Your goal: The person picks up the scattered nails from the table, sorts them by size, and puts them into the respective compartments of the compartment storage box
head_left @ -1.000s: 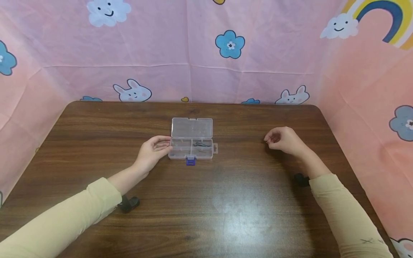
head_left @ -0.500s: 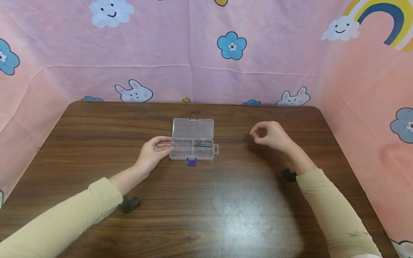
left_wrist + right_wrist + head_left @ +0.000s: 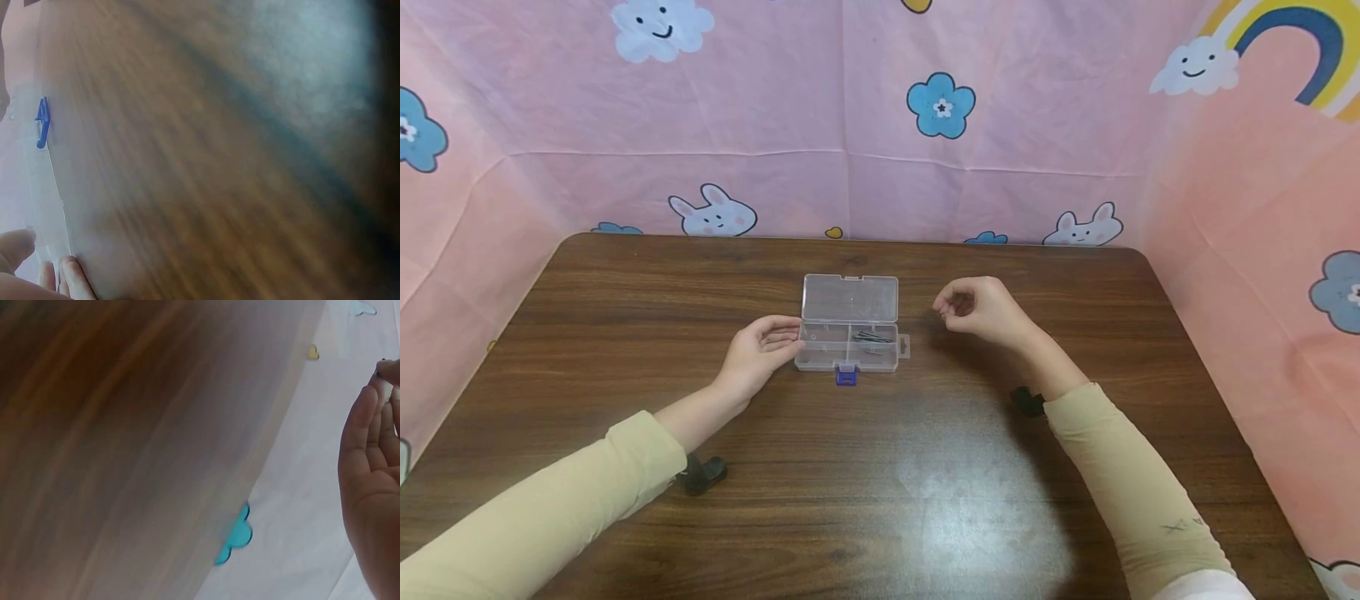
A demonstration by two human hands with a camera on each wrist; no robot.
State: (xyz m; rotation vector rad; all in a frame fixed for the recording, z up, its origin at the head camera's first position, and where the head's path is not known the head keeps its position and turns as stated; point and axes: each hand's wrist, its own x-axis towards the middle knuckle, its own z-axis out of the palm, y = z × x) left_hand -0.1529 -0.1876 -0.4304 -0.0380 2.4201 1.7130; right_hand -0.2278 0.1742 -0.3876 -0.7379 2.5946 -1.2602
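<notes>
A clear plastic compartment box [image 3: 822, 364] lies on the table with its lid [image 3: 850, 298] raised at the back and its blue latch [image 3: 846, 377] at the front. Dark, thin nails or screws [image 3: 872, 337] fill part of the back right compartment; tiny pieces lie in other compartments, too small to name. My left hand [image 3: 756, 354] holds the box's left end between thumb and fingers. To the right of the box and above the table, my right hand [image 3: 988, 310] pinches a tiny dark object [image 3: 379, 374] between thumb and fingertips, its kind unclear.
The brown wooden table [image 3: 850, 508] ends at a pink printed cloth [image 3: 1037, 108] behind and at the sides. A clear hanging tab [image 3: 905, 346] sticks out from the box's right end. Black wrist mounts [image 3: 703, 475] show beneath both forearms.
My right hand has moved left across the table toward the box, its fingertips still pinched together. My left hand stays at the box's left end, and the box keeps its place.
</notes>
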